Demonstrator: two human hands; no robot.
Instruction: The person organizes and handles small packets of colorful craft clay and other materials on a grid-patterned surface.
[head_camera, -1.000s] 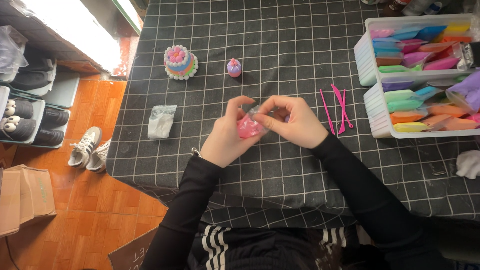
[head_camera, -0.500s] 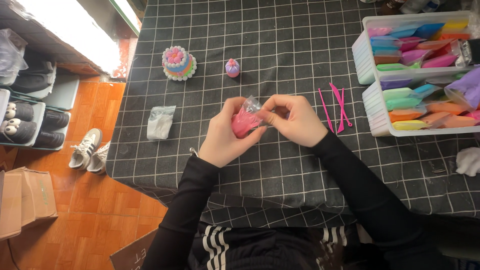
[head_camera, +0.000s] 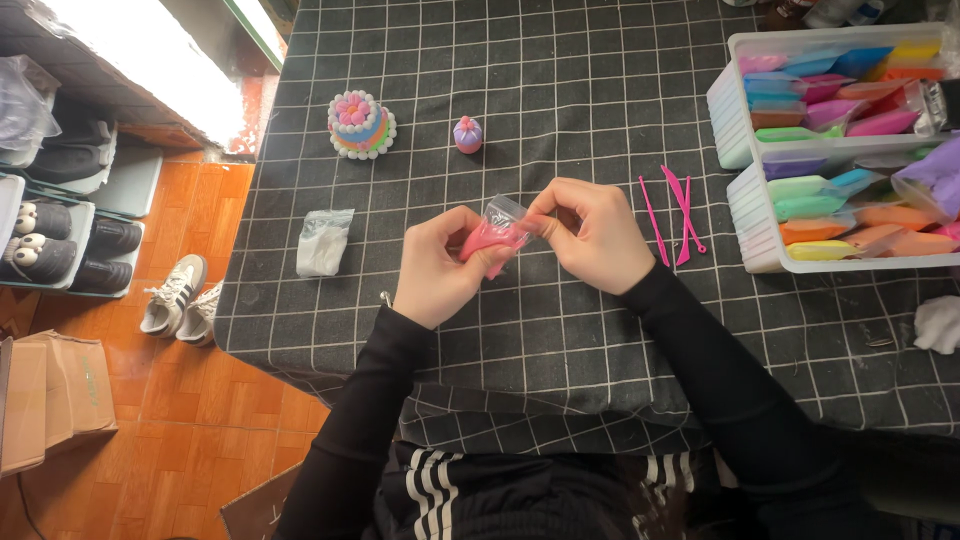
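Over the middle of the black grid-patterned tablecloth (head_camera: 560, 90), both my hands hold a small clear plastic bag of pink clay (head_camera: 492, 238). My left hand (head_camera: 438, 268) grips the pink lump from below and the left. My right hand (head_camera: 592, 236) pinches the bag's clear top edge with thumb and fingers. The bag is lifted slightly above the cloth.
A small multicoloured clay cake (head_camera: 361, 125) and a tiny purple-pink clay piece (head_camera: 467, 134) stand at the back. A white clay bag (head_camera: 324, 242) lies left. Pink modelling tools (head_camera: 678, 208) lie right, beside two white bins (head_camera: 745, 225) of coloured clay bags. Shoes (head_camera: 180, 295) sit on the floor at left.
The bag has tilted a little and my right fingers have shifted along its clear top edge. Both hands stay at about the same place over the cloth.
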